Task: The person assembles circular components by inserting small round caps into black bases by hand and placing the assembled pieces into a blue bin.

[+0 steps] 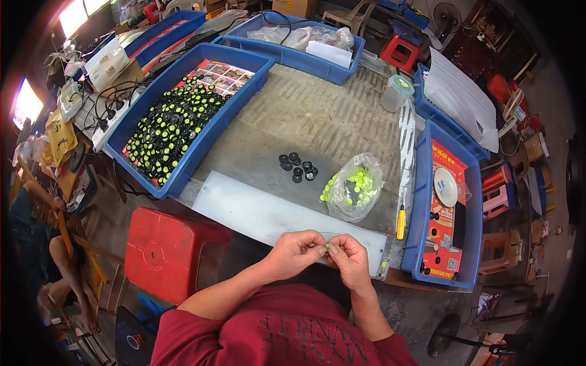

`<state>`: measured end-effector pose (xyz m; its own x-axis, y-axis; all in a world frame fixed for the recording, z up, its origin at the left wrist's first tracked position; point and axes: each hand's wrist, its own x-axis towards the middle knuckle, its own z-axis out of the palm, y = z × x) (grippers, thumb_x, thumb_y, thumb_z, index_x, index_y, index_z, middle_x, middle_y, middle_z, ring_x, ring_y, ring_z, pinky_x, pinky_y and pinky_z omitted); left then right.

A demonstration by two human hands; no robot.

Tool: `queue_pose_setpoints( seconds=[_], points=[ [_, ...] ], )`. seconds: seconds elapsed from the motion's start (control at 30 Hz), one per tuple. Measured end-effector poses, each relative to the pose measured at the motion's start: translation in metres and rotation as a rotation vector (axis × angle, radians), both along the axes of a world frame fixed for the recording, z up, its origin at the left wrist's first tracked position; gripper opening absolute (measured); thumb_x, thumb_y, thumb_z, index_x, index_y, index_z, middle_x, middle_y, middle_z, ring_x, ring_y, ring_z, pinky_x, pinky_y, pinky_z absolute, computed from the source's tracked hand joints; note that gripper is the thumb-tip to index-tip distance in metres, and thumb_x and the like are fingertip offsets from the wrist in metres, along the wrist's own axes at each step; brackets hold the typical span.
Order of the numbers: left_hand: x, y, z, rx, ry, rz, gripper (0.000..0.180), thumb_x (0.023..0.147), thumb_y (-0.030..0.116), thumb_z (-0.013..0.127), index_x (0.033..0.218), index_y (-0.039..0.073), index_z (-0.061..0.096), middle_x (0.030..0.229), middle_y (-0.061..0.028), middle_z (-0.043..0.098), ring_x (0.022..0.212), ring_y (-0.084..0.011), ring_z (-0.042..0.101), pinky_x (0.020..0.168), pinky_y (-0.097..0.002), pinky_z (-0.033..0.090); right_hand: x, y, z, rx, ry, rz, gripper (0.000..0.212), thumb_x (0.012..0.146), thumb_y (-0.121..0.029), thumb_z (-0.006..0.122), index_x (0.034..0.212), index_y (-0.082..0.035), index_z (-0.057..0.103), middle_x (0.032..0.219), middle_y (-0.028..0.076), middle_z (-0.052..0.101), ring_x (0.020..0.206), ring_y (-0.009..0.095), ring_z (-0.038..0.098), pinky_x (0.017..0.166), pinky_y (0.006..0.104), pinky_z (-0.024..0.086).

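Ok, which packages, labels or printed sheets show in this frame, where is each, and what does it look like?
Clear plastic bag: on the table's middle, crumpled, holding yellow-green pieces.
Red printed sheet: lining the right blue bin, rectangular, with yellow print.
Printed sheet: far end of the left blue bin, red-edged grid of small pictures.
White box: far left, rectangular, with small printed labels.
Cardboard box: top edge, brown.

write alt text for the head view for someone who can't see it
Left hand and right hand pinch a tiny yellow-green part together over a white board. Beyond lie a bag of yellow-green parts, a few black discs, and a blue bin heaped with black-and-yellow pieces.
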<state>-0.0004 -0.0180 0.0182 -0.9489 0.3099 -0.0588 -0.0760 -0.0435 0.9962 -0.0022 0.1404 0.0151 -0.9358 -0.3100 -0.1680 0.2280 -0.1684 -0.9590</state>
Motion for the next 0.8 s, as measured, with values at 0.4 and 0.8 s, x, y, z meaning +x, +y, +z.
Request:
queue_pose_setpoints(
  seconds=[0.4, 0.8],
  points=[
    [0.0001, -0.0017, 0.0052, 0.068, -0.033, -0.009, 0.004, 0.079, 0.003, 0.051, 0.082, 0.000, 0.054, 0.068, 0.0042, 0.049, 0.062, -0.0008, 0.041, 0.053, -0.0164, 0.036, 0.0016, 0.0001, 0.0016, 0.054, 0.024, 0.015, 0.010, 0.083, -0.010, 0.050, 0.083, 0.000, 0.050, 0.070, -0.002, 0.050, 0.060, 0.002, 0.042, 0.052, 0.0153, 0.034],
    [0.0009, -0.0022, 0.0033, 0.065, -0.043, 0.006, 0.005, 0.079, 0.004, 0.052, 0.082, 0.000, 0.054, 0.068, 0.0042, 0.049, 0.062, -0.0010, 0.042, 0.053, -0.0164, 0.036, 0.0024, -0.0012, 0.0011, 0.038, 0.044, 0.015, 0.009, 0.083, -0.009, 0.050, 0.082, 0.000, 0.050, 0.070, -0.001, 0.050, 0.061, 0.003, 0.043, 0.053, 0.0155, 0.036]
  ],
)
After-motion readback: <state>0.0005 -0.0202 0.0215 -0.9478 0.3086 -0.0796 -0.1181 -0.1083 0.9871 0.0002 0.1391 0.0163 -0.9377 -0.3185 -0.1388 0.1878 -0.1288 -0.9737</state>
